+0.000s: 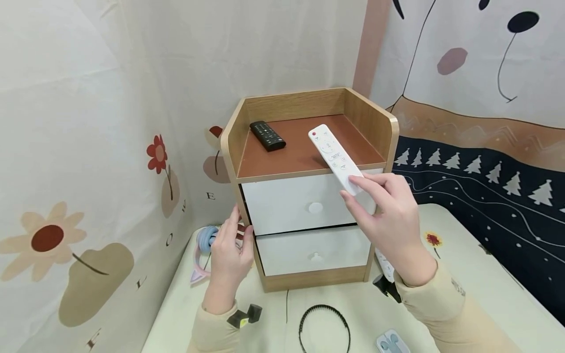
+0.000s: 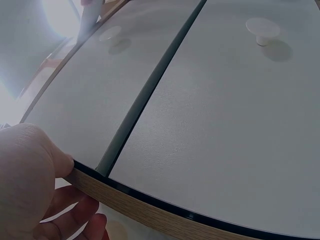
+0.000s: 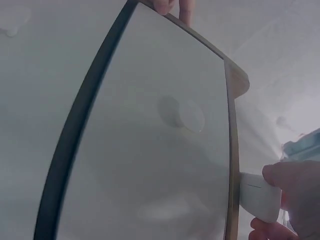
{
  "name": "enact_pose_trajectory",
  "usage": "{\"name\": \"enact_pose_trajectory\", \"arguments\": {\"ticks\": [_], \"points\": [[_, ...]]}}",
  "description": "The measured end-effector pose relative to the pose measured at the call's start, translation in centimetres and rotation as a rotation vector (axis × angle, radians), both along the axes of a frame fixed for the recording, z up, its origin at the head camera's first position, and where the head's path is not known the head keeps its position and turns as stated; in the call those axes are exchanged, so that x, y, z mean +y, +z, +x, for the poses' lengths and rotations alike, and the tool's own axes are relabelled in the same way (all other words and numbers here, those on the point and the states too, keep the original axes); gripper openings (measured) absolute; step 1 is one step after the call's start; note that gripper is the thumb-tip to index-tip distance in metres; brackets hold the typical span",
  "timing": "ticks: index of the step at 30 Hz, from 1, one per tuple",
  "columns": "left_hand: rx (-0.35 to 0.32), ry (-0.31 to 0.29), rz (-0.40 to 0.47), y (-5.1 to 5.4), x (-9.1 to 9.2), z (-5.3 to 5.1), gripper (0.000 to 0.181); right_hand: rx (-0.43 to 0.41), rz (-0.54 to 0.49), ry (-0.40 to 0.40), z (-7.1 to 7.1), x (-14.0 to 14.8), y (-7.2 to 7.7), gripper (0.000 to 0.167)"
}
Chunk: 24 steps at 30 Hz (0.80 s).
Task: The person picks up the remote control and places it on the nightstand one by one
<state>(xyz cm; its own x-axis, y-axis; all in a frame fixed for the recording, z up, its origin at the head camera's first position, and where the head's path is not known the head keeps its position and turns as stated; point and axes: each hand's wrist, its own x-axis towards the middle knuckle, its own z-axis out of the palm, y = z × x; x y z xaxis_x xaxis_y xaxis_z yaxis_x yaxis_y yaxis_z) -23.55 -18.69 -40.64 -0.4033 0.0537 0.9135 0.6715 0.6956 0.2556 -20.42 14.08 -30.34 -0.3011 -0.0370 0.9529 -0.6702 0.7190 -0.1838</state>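
Observation:
My right hand (image 1: 393, 220) pinches the lower end of a white remote control (image 1: 333, 154) between thumb and fingers. The remote is tilted, buttons up, over the front of a small wooden drawer cabinet (image 1: 275, 283). My left hand (image 1: 231, 255) holds the cabinet's left side edge, thumb at the front and fingers along the outer side. A black remote control (image 1: 267, 136) lies at the left of the brown top shelf (image 1: 304, 157). Below are the white upper drawer (image 1: 282, 206) and lower drawer (image 1: 287, 255), both with round white knobs.
A black toothed headband (image 1: 324, 307) and a pale blue earphone case (image 1: 393, 341) lie in front of the cabinet. Pink and blue headphones (image 1: 206, 240) are at its left. A white object (image 1: 385, 264) partly shows behind my right wrist. Printed curtains (image 1: 287, 49) stand behind.

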Motion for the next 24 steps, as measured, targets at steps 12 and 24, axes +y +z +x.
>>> {"name": "enact_pose_trajectory", "arguments": {"ticks": [12,24], "points": [[-0.003,0.011,-0.008,0.0,0.0,0.1,0.061,-0.018,0.149,-0.065,-1.2,-0.9,3.3,0.032],[-0.015,0.015,0.002,0.1,0.1,0.2,0.06,-0.239,0.214,-0.095,-2.7,-2.3,6.5,0.028]]}}
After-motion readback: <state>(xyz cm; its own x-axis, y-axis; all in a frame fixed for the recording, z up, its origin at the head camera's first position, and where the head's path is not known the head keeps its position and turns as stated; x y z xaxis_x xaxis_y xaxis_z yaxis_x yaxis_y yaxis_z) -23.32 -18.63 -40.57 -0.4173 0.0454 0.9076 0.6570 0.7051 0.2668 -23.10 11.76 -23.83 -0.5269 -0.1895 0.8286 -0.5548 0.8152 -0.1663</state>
